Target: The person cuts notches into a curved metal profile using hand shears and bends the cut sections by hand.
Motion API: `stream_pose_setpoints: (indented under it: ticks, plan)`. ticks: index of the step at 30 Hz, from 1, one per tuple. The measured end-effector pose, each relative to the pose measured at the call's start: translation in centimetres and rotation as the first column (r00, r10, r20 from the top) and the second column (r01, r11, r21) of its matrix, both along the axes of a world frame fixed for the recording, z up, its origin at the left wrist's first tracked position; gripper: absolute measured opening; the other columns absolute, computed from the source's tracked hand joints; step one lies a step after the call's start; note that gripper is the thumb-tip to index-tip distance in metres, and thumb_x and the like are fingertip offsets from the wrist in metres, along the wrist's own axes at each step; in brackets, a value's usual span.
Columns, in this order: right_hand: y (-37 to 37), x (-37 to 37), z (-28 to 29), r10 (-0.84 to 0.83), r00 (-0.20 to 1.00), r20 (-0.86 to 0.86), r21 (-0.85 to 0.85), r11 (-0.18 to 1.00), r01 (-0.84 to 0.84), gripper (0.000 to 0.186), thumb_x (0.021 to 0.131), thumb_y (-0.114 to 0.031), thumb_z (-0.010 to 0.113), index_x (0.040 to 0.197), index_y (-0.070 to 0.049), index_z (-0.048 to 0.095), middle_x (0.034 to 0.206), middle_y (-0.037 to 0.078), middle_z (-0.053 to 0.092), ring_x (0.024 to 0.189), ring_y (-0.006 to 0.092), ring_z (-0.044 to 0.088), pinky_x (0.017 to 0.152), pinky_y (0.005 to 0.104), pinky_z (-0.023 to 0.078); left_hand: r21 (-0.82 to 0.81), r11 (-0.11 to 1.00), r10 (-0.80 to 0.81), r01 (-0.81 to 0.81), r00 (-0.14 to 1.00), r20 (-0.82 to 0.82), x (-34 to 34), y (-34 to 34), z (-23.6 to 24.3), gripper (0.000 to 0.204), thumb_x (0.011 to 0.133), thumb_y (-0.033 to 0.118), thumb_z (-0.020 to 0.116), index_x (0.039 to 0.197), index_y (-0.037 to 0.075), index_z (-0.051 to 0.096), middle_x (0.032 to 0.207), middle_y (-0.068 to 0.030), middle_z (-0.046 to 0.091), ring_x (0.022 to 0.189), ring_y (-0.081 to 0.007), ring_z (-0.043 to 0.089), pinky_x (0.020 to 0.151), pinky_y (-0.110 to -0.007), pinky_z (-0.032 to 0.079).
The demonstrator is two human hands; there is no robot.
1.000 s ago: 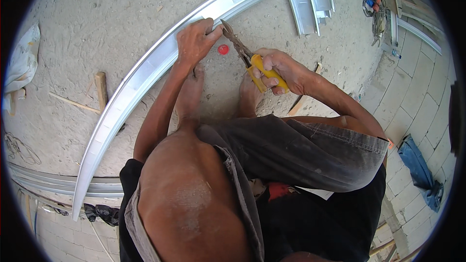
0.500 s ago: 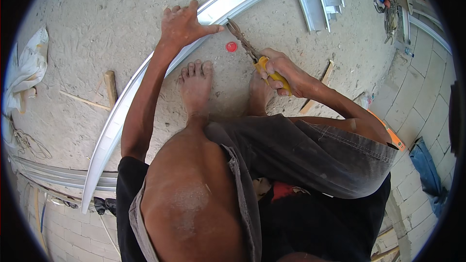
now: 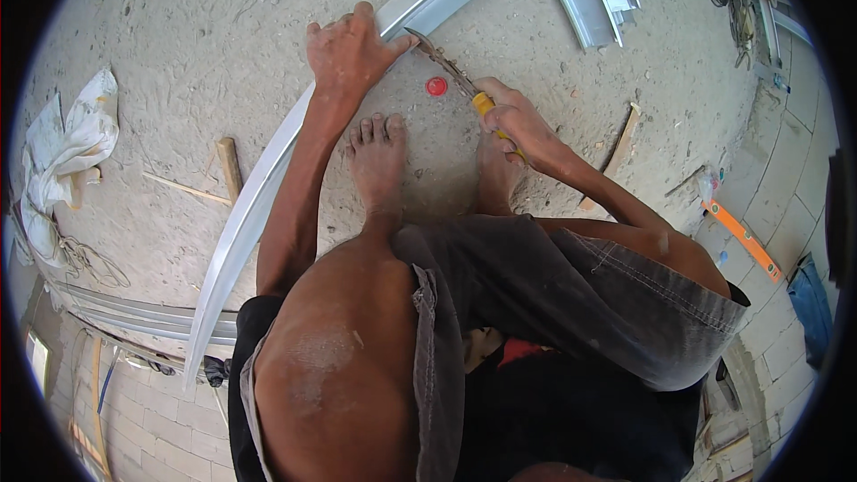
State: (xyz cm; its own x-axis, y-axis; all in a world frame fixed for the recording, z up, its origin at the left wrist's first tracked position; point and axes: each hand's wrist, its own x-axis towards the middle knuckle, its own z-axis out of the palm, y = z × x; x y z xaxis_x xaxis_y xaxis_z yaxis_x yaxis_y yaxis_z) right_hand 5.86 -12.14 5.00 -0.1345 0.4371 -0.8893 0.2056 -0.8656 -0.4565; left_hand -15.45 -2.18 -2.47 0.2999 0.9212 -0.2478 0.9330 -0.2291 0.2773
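Observation:
A long, curved silver metal channel [image 3: 237,245] runs from the far middle down past my left side. My left hand [image 3: 350,58] is closed over it near the far end, thumb along its right-hand edge. In my right hand [image 3: 520,120] are tin snips [image 3: 458,78] with yellow grips. Their dark jaws point up and left, with the tips at the channel's edge beside my left thumb. Whether the blades bite into the metal cannot be made out. A red bottle cap [image 3: 436,86] lies on the ground just below the snips.
Short channel pieces [image 3: 571,0] lie at the far right. An orange spirit level [image 3: 743,239] and blue cloth [image 3: 811,312] are on the right. Leftward are a wooden stick [image 3: 229,170], a white sack [image 3: 80,138] and more metal strips [image 3: 134,311]. My bare feet stand between the hands.
The channel has tilted, so its inner face shows less. The snips have turned slightly in my right hand, their tips staying by my left thumb. The whole view has shifted a little.

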Motion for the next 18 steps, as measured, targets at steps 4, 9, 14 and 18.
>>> stream_pose_setpoints:
  ticks: [4, 9, 14, 18]
  plan:
    - [0.2, 0.9, -1.7, 0.047, 0.998, 0.028, 0.100, 0.994, -0.050, 0.056, 0.077, -0.012, 0.045, 0.133, -0.006, 0.041, 0.075, 0.005, 0.045, 0.049, 0.0111, 0.039, 0.038, 0.0288, 0.032, -0.171, 0.985, 0.030, -0.019, 0.997, 0.065, -0.6, 1.2, 0.9, 0.054, 0.070, 0.051, 0.066, 0.100, 0.006, 0.064, 0.081, -0.0180, 0.069, 0.083, -0.0307, 0.068, 0.080, -0.044, 0.048]
    - [-0.2, 0.9, -2.0, -0.013, 1.000, -0.022, 0.071, 0.997, 0.014, 0.061, 0.074, -0.012, 0.045, 0.135, -0.007, 0.039, 0.078, 0.004, 0.045, 0.047, 0.0075, 0.035, 0.035, 0.0244, 0.029, -0.439, 0.897, 0.073, 0.041, 0.968, 0.239, -1.6, 1.9, 0.8, 0.071, 0.062, 0.051, 0.066, 0.116, 0.006, 0.062, 0.097, -0.0231, 0.068, 0.092, -0.0312, 0.066, 0.083, -0.042, 0.049]
    - [-0.7, 2.0, -1.4, -0.073, 0.992, -0.101, 0.026, 0.997, 0.076, 0.064, 0.074, -0.011, 0.044, 0.137, -0.005, 0.038, 0.076, 0.004, 0.046, 0.046, 0.0075, 0.034, 0.035, 0.0240, 0.027, -0.762, 0.647, 0.227, 0.022, 0.949, 0.220, -1.3, 2.6, 2.6, 0.104, 0.054, 0.065, 0.067, 0.135, 0.003, 0.049, 0.116, -0.0276, 0.060, 0.101, -0.0398, 0.060, 0.083, -0.050, 0.046]
    - [-0.9, 2.3, -1.1, -0.062, 0.992, -0.108, 0.007, 0.998, 0.063, 0.066, 0.073, -0.011, 0.043, 0.138, -0.004, 0.038, 0.074, 0.003, 0.045, 0.046, 0.0070, 0.033, 0.035, 0.0238, 0.026, -0.805, 0.593, 0.295, -0.026, 0.937, 0.188, -2.1, 1.8, 2.7, 0.100, 0.053, 0.062, 0.068, 0.134, 0.005, 0.051, 0.121, -0.0265, 0.058, 0.107, -0.0385, 0.057, 0.087, -0.053, 0.044]
